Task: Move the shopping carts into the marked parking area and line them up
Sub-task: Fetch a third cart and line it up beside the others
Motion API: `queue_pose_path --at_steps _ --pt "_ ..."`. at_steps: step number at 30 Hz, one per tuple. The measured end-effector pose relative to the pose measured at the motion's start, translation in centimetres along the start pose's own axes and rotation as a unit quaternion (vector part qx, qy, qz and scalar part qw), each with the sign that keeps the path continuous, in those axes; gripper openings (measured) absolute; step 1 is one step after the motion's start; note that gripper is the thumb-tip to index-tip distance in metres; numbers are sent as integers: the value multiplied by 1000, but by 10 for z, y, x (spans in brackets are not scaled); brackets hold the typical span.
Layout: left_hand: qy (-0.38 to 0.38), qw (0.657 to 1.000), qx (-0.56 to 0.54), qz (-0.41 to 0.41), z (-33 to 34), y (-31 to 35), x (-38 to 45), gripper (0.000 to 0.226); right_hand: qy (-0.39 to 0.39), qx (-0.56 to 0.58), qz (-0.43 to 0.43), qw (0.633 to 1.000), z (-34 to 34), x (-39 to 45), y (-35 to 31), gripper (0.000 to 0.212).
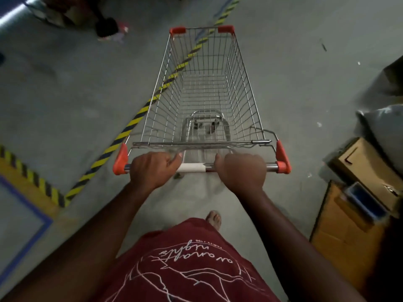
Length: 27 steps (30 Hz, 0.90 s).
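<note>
An empty wire shopping cart [202,90] with orange corner caps stands straight in front of me on the grey floor. Its push bar [193,167] runs across the middle of the view. My left hand [152,168] grips the bar's left part and my right hand [242,171] grips its right part, fingers curled over the bar. A yellow-and-black striped floor line [135,122] runs diagonally from lower left, under the cart's left side, to the upper middle. A second striped line [30,176] meets it at a corner at lower left.
Cardboard boxes [353,214] and a grey bag [383,125] crowd the right side. A blue-edged floor panel [19,219] lies at lower left. Blurred dark objects [104,27] sit at the top left. My bare foot [214,219] shows behind the cart.
</note>
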<state>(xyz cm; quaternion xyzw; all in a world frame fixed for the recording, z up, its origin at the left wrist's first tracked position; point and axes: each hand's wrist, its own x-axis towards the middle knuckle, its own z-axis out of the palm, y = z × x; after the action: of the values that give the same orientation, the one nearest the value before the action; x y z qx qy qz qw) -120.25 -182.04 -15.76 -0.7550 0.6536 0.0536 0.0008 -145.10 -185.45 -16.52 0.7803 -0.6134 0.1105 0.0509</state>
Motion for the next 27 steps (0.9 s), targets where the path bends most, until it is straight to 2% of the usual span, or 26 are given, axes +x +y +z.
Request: queue_pose_path --at_steps 5,10,17,27 --pt "16 999 -28 -30 0 -10 -62 61 -1 10 -55 998 -6 -33 -13 54" --pt "37 996 -21 -75 9 -34 -133 72 8 28 -106 994 -12 -73 -44 53" --pt "49 989 -33 -132 16 -74 -242 60 -15 35 -160 986 -25 -144 -100 57" --pt "63 958 -34 -279 24 -118 -419 60 -1 72 -292 954 -44 -250 -188 54"
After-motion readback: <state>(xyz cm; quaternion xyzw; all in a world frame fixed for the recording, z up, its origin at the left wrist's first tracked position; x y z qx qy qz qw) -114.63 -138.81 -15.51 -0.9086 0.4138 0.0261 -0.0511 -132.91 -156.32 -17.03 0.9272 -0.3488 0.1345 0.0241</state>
